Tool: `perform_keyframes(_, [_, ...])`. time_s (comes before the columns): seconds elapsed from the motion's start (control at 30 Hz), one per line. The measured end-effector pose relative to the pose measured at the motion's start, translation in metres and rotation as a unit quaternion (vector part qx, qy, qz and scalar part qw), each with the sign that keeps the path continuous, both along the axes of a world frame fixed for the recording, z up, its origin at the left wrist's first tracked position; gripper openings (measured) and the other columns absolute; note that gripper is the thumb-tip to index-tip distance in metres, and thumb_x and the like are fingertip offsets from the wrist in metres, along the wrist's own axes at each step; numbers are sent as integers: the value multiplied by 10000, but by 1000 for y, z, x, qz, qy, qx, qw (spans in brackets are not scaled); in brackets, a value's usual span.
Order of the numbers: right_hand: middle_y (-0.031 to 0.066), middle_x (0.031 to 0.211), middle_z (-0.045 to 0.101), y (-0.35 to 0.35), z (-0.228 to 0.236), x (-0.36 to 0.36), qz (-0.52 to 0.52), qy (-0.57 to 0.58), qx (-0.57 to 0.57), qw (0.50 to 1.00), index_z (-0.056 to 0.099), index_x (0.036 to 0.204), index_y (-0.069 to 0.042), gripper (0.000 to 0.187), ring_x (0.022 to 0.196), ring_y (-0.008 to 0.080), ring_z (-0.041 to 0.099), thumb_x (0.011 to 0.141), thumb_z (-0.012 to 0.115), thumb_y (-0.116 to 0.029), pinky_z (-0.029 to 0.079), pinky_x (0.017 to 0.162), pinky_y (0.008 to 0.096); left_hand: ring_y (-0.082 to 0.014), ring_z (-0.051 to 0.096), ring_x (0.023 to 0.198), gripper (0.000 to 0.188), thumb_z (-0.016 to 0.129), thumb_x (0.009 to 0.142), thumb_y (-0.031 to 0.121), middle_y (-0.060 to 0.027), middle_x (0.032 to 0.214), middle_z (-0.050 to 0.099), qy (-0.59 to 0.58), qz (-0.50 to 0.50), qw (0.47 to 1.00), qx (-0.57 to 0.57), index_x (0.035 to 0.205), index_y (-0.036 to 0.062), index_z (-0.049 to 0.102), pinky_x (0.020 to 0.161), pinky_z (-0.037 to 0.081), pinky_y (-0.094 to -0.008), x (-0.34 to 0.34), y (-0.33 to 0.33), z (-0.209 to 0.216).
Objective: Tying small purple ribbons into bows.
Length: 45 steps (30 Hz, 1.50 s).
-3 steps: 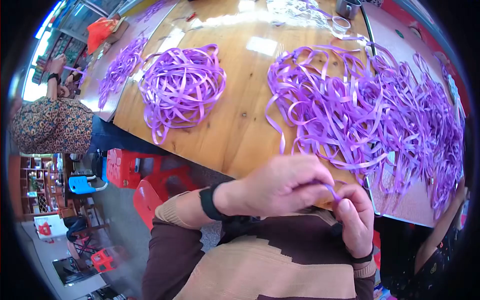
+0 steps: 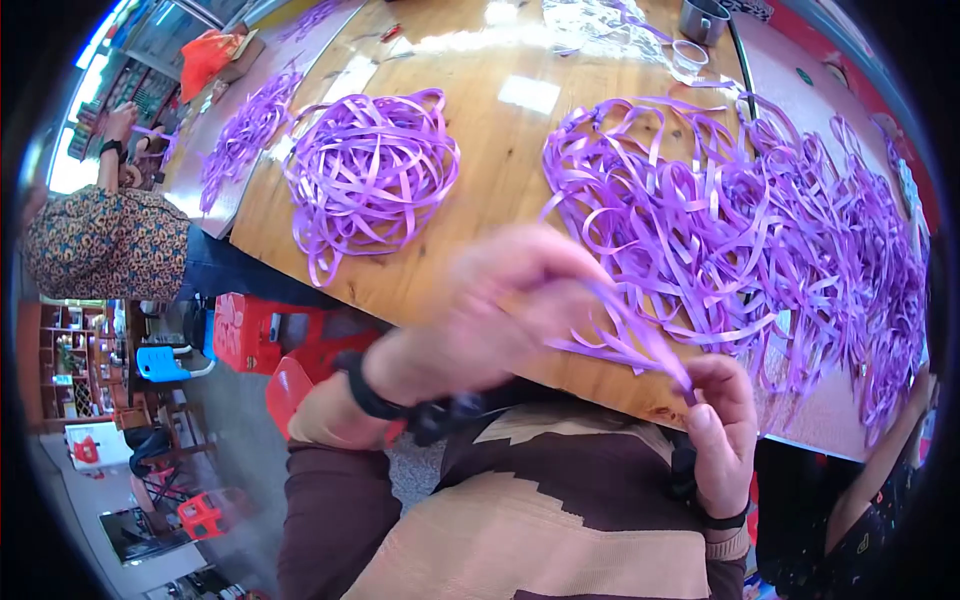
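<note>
Wooden desk (image 2: 490,190), purple heap (image 2: 700,230) sprawling across its right edge; left hand (image 2: 525,295) blurred, can't tell its grip; right hand (image 2: 722,430), fingers pinching a ribbon (image 2: 660,350) by the near right corner. Looks light, soft, probably slippery: hold it flat, near that pinch.

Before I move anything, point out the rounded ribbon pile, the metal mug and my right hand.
Rounded ribbon pile (image 2: 372,180): head view, middle of its tangled purple loops.
Metal mug (image 2: 703,27): head view, its outer side wall.
Right hand (image 2: 722,438): head view, middle of the hand.
</note>
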State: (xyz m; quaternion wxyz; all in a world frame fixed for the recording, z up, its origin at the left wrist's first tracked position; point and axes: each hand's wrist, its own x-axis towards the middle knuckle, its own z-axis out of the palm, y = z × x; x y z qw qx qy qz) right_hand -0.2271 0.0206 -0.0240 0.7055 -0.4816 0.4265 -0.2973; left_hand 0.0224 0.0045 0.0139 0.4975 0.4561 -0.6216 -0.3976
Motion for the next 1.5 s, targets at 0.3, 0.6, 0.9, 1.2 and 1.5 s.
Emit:
perform_keyframes(0.3, [81, 906, 540, -2, -11, -24, -141, -3, -110, 984, 479, 1053, 31, 295, 871, 144, 503, 849, 493, -181, 365, 816, 270, -109, 525, 857, 333, 565, 850, 220, -51, 894, 555, -128, 436, 879, -143, 1066, -27, 507, 809, 403, -220, 177, -40, 34])
perform_keyframes(0.6, [106, 809, 576, -15, 16, -9, 217, -25, -374, 901, 577, 892, 9, 124, 673, 195, 551, 792, 558, -62, 437, 599, 263, -148, 529, 936, 154, 542, 843, 82, -70, 983, 584, -171, 246, 954, -5, 946, -25, 582, 855, 389, -264, 79, -11, -42])
perform_keyframes(0.9, [99, 790, 547, -14, 61, -7, 390, -282, -273, 833, 507, 1135, 5, 366, 725, 270, 550, 792, 478, -123, 437, 615, 334, -254, 570, 862, 79, 563, 767, 18, -114, 890, 603, -281, -68, 956, -53, 840, 1, 589, 771, 430, -325, -25, -20, -44])
perform_keyframes(1.2, [64, 691, 531, 20, 37, -13, 55, -344, -428, 834, 573, 992, 5, 257, 648, 224, 549, 801, 538, -163, 414, 566, 315, -260, 560, 840, 96, 591, 750, 51, -110, 853, 589, -315, -161, 924, -145, 837, 13, 605, 744, 424, -339, -76, -67, -35])
perform_keyframes(1.5, [67, 686, 592, -9, 37, -50, 369, -106, -391, 837, 627, 803, -15, 76, 618, 221, 570, 795, 596, -83, 446, 571, 300, -249, 530, 775, 68, 614, 734, 86, -91, 795, 539, -377, -168, 895, -172, 765, 27, 601, 699, 402, -345, -105, -95, -52])
